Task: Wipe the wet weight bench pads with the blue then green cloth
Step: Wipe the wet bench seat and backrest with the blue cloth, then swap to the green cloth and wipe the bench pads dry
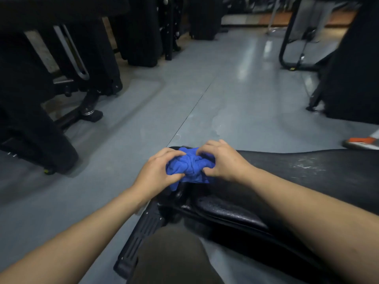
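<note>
A crumpled blue cloth [189, 168] lies bunched on the left end of the black weight bench pad [297, 167]. My left hand [158, 173] grips the cloth's left side with curled fingers and thumb. My right hand [223, 160] grips its right side the same way. Water drops shine on the pad to the right of my hands. A second, lower black pad [231, 214] lies nearer to me under my right forearm. No green cloth is in view.
Grey floor [205, 95] stretches ahead. Black gym machines stand at the left [41, 78], far middle [143, 29] and right [352, 58]. The bench's black frame foot [141, 238] is by my knee [170, 259]. An orange and white shoe [363, 142] is at the right edge.
</note>
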Motion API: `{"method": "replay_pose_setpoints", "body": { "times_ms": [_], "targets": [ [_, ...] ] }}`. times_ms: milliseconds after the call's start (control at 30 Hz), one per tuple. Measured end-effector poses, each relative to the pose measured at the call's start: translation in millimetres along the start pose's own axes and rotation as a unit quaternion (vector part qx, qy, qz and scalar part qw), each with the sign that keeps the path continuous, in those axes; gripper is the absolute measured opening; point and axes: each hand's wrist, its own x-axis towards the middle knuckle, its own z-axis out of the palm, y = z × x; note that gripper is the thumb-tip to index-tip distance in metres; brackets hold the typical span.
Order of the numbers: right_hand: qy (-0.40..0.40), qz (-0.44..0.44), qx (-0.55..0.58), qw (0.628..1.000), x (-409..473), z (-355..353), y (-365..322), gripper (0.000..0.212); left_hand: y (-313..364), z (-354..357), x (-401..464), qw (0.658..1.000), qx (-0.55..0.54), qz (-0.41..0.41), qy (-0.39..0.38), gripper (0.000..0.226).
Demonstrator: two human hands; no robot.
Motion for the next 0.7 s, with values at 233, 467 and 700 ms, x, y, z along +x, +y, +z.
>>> {"method": "replay_pose_setpoints", "body": {
  "times_ms": [233, 467, 700],
  "targets": [
    [0.109, 0.068, -0.031, 0.991, -106.5, -123.3, 25.7, 0.044, 134.2, 21.0, 49.4, 0.991, -0.015, 0.13, -0.036, 0.054],
    [0.204, 0.157, -0.057, 0.965, -244.7, -232.6, 79.3, 0.038, 298.3, 89.5, 101.0, 0.962, -0.042, 0.261, -0.068, 0.054],
    [0.271, 0.229, -0.105, 0.929, -396.4, -335.1, 122.9, 0.038, 473.3, 166.3, 124.8, 0.923, -0.077, 0.366, -0.091, 0.053]
  ]
}}
